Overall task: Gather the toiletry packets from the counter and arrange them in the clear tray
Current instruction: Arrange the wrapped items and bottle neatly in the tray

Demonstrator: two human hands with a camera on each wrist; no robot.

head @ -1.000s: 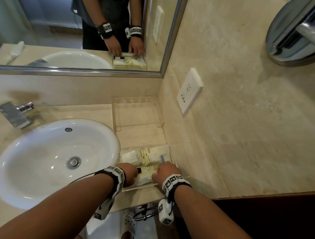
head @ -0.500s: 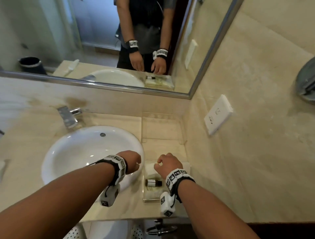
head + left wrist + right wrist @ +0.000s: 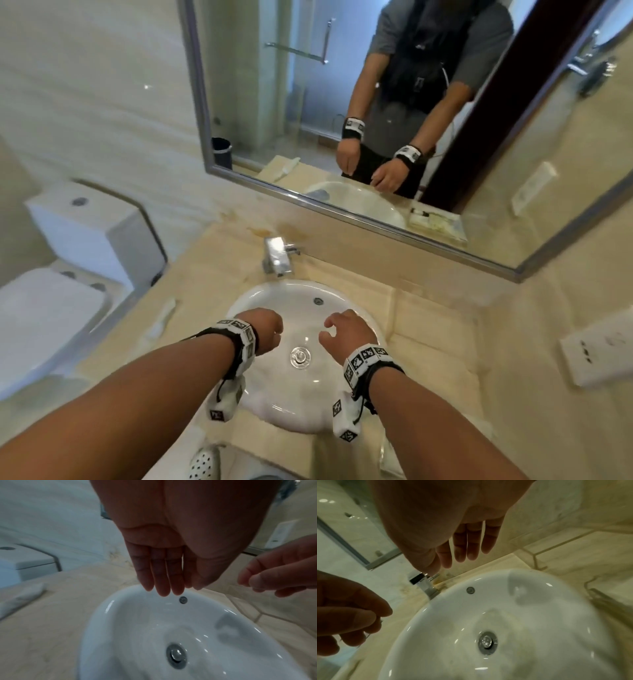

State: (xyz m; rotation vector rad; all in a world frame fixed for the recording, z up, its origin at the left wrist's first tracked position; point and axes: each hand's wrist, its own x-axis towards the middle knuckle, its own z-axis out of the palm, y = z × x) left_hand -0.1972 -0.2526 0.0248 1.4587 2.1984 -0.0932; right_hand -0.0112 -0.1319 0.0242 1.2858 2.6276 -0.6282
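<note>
Both hands over sink (image 3: 270, 301); left hand (image 3: 265, 327) loosely curled, empty; right hand (image 3: 346, 330) loosely curled, empty; tray with packets (image 3: 436, 222) seen only in mirror, off to right; right hand nearer.

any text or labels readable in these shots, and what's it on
None can be read.
Wristbands: black-and-white square marker patterns, no words.
Wall socket plate: faint marks, too blurred.
Packets reflected in the mirror: print too small and blurred.
Sink: overflow cap marking unreadable.
</note>
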